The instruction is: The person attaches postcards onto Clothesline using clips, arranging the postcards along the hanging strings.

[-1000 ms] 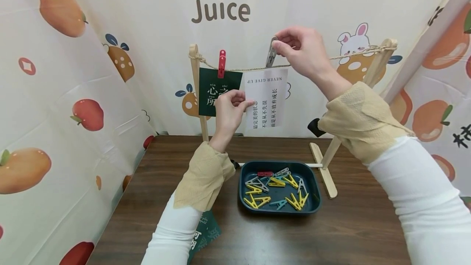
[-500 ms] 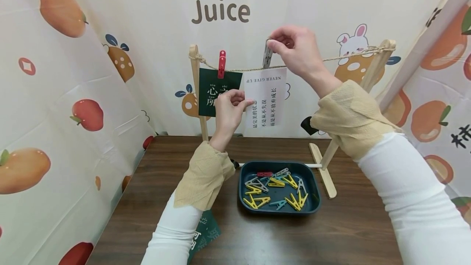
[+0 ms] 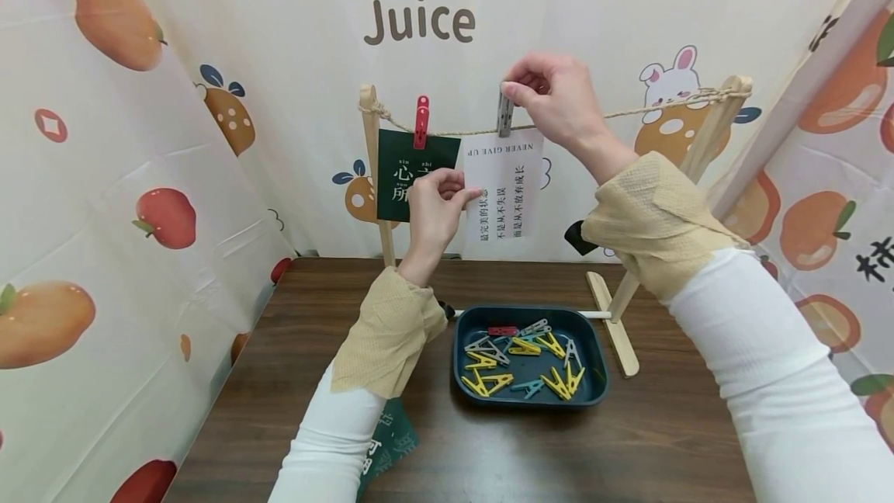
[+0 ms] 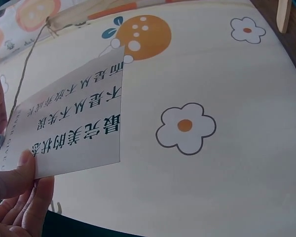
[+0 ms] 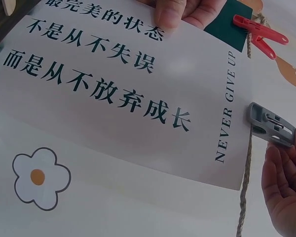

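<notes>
My left hand (image 3: pixel 436 212) pinches the left edge of a white printed card (image 3: pixel 504 185) between thumb and fingers. The card's top edge lies against a twine line (image 3: pixel 628 110). Above it, my right hand (image 3: pixel 559 103) grips the upper end of a grey clothespin (image 3: pixel 504 111). In the right wrist view the grey clothespin (image 5: pixel 272 123) has its tip over the card's top edge and the twine. Left of the white card, a dark green card (image 3: pixel 393 200) hangs from the line under a red clothespin (image 3: pixel 421 123), partly hidden by my left hand.
A dark blue tray (image 3: pixel 531 402) with several yellow, grey, teal and red clothespins stands on the brown table (image 3: pixel 670 441). Wooden posts (image 3: pixel 719 126) hold up the twine at both ends. Under my left forearm lie more green cards (image 3: pixel 394 441). A printed curtain (image 3: pixel 279 37) hangs behind.
My right hand has moved left and slightly down with the grey clothespin, whose tip now overlaps the white card's top edge. The left hand has stayed in place.
</notes>
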`<move>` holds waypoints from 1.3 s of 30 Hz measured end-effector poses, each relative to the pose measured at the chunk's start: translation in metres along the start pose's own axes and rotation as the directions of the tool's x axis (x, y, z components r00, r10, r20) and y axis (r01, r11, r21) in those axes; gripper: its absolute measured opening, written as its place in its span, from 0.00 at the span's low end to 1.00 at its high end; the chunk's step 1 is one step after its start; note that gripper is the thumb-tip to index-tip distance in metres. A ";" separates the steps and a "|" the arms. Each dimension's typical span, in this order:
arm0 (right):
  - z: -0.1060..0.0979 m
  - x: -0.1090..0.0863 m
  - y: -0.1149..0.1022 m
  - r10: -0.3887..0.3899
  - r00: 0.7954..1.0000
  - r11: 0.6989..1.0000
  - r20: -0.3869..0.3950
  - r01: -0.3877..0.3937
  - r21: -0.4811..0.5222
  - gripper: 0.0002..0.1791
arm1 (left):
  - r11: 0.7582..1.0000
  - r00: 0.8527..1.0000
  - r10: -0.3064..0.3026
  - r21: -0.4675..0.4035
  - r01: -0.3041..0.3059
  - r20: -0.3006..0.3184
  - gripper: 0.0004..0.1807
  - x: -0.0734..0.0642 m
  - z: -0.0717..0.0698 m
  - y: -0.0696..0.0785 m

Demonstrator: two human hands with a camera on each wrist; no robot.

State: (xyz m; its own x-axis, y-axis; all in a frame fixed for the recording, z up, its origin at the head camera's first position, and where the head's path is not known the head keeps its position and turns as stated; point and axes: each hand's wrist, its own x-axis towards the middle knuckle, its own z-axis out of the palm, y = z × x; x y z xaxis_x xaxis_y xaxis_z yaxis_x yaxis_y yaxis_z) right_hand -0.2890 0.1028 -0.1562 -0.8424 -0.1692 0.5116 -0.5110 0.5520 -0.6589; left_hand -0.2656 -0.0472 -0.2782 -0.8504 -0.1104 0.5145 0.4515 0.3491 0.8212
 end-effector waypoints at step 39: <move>0.001 -0.001 0.005 0.115 0.976 0.984 0.187 -0.086 -0.156 0.15 | 1.000 1.000 -0.002 -0.009 0.002 -0.012 0.11 0.001 0.000 -0.006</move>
State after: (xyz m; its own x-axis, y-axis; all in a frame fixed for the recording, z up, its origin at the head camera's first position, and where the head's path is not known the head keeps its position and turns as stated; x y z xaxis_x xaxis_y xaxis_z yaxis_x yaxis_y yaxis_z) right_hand -0.2908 0.1055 -0.1608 -0.9126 -0.2544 0.3201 -0.4036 0.6855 -0.6060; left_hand -0.2687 -0.0496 -0.2829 -0.8478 -0.1225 0.5160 0.4525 0.3403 0.8243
